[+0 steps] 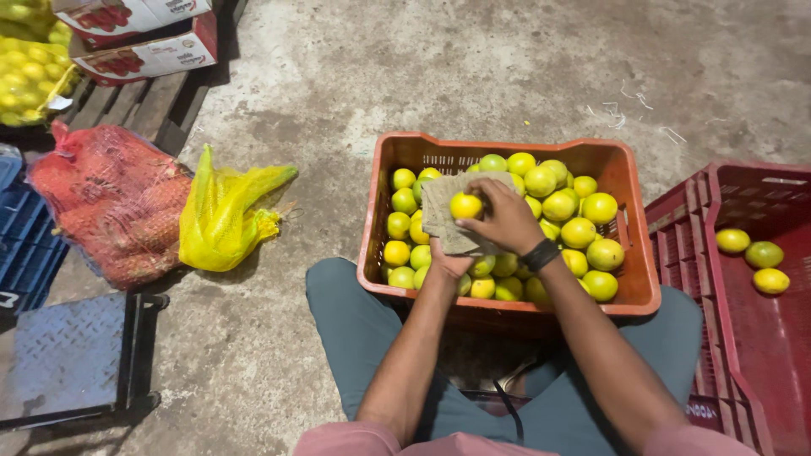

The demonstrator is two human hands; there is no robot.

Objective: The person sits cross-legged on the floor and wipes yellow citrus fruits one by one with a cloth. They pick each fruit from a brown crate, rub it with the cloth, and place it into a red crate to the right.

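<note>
The person sits on the concrete floor (405, 76) with an orange plastic crate (629, 287) drawn up between the knees, nearly full of yellow-green citrus fruits (574, 232). The right hand (505, 218) is curled over one yellow fruit (465, 205), fingers and thumb closed around it, pressing it against a square of greyish cloth (441, 211). The left hand (448, 263) lies beneath that cloth, palm up and cupped to support it; its fingers are mostly hidden, so how tightly they close I cannot tell. A dark band (541, 254) circles the right wrist. Both hands hover over the middle of the crate, just above the pile.

To the right stands a red plastic crate (743, 338), touching or nearly touching the orange one, with three fruits (752, 255) lying on its bottom. To the left, well apart from the hands, a crumpled yellow mesh bag (224, 211) lies on the floor beside a red mesh sack (114, 203). Near left is a dark metal platform with a tread pattern (68, 359). At far left, cardboard boxes (148, 51) rest on a wooden pallet (160, 105), next to a sack of yellow fruit (25, 76).
</note>
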